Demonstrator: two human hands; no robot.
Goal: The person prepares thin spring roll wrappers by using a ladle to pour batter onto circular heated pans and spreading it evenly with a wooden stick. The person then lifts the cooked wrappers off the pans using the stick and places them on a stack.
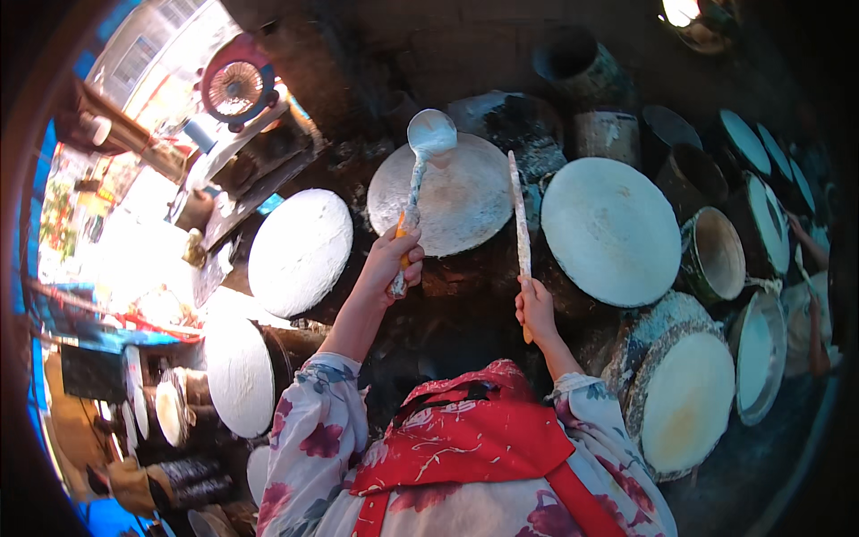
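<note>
Dim, crowded workroom at the ladling stage

Daylight breaks in at the left, past a fan [237, 89]; the rest of the background is dark. Round discs stand about the worker: a white-covered left disc [301, 252], a white-covered right disc [611, 231] and, between them, a greyer middle disc [470, 206] with a mottled, thinly whitened top.

The left hand [386, 261] has its fingers wrapped round the handle of a ladle [431, 134], by an orange band [402, 225]. The white-filled or white-coated bowl shows over the far edge of the middle disc; whether it touches the surface I cannot tell. The right hand [537, 311] has its fingers closed about the near end of a long, flat stick [522, 219], crusted with white, which points away along the right edge of the middle disc.

As I judge it, the step in hand is bringing white stuff to the middle disc, which looks barer than its neighbours. The next move would call for a level left wrist, the bowl worked evenly inside the rim, and the stick held clear of it. Too quick a pour could run over the near edge.
</note>
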